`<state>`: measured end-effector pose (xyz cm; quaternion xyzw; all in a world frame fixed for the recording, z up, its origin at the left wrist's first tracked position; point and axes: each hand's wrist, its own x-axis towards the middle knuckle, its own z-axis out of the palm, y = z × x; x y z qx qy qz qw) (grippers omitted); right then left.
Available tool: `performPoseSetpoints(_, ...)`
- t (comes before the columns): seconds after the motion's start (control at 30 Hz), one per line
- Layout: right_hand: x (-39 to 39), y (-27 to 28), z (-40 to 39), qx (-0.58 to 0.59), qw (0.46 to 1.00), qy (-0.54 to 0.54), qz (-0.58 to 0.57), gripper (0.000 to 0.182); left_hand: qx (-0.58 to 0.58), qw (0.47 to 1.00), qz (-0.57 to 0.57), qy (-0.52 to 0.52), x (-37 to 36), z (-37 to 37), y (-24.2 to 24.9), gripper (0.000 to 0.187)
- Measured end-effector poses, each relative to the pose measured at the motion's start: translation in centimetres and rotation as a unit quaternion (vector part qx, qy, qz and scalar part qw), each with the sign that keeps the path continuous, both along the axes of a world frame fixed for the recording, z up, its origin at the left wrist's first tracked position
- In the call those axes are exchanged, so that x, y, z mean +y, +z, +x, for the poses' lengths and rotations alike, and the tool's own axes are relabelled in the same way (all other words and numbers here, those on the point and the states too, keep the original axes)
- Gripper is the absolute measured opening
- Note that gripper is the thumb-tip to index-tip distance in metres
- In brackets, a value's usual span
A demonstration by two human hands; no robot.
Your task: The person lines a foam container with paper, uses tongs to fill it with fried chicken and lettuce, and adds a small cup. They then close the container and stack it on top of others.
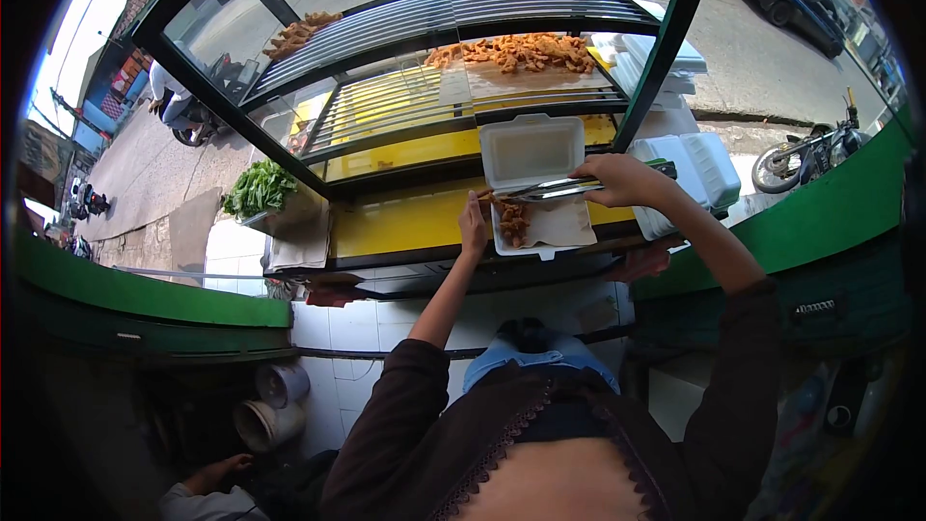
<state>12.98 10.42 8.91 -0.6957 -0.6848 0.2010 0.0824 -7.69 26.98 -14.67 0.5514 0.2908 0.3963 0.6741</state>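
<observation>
An open white foam takeaway box point(532, 159) sits on the yellow counter, its lid tilted up at the back. Brown fried pieces point(513, 224) lie in its left part, next to a sheet of brownish paper point(562, 226). My left hand point(473, 226) is closed at the box's left edge, where part of the grip is hidden. In my right hand point(617, 180) is a pair of metal tongs point(550, 190), held above the box. The tong tips point left, close to a fried piece near my left fingers.
A glass display case with racks point(386, 121) holds fried chicken pieces point(526, 53). More foam boxes point(690, 169) are stacked at right. Leafy greens point(260, 187) fill a container at left. Another person's hand point(228, 468) shows at lower left, near buckets point(265, 425).
</observation>
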Motion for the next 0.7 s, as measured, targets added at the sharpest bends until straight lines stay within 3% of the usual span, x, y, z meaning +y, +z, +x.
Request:
performPoseSetpoints(0.07,0.4,-0.3,-0.5,-0.038,0.999,0.015,0.009,0.043,0.016,0.999,0.004,-0.039,0.5,-0.2,-1.0,0.054)
performPoseSetpoints(0.17,0.2,0.4,-0.4,-0.047,0.999,0.019,0.018,0.045,0.084,0.994,0.070,-0.010,-0.2,-0.7,0.8,0.048)
performPoseSetpoints(0.2,-0.1,0.5,-0.3,-0.049,0.998,0.018,0.018,0.045,0.082,0.994,0.070,-0.010,-0.3,-0.5,1.0,0.048)
performPoseSetpoints(0.27,-1.0,0.5,0.1,-0.082,0.996,0.020,0.040,0.049,0.004,0.983,0.181,0.004,-0.5,0.1,1.2,0.052)
performPoseSetpoints(0.33,-2.1,0.4,0.4,-0.107,0.991,0.027,0.069,0.052,0.027,0.982,0.180,-0.039,0.0,0.1,1.1,0.054)
performPoseSetpoints(0.47,-4.4,0.4,0.7,-0.103,0.991,-0.003,0.083,0.062,-0.021,0.989,0.128,-0.072,0.0,1.1,2.2,0.053)
performPoseSetpoints(0.57,-5.8,-0.1,1.1,-0.084,0.992,-0.018,0.096,0.063,0.009,0.992,0.121,-0.025,-0.1,1.8,2.7,0.052)
performPoseSetpoints(0.63,-6.6,-0.1,1.2,-0.059,0.993,-0.049,0.094,0.062,-0.045,0.983,-0.100,-0.144,0.5,1.9,1.8,0.057)
performPoseSetpoints(0.7,-7.2,-0.6,1.5,-0.045,0.992,-0.058,0.105,0.063,-0.040,0.979,-0.129,-0.154,1.1,2.1,0.7,0.058)
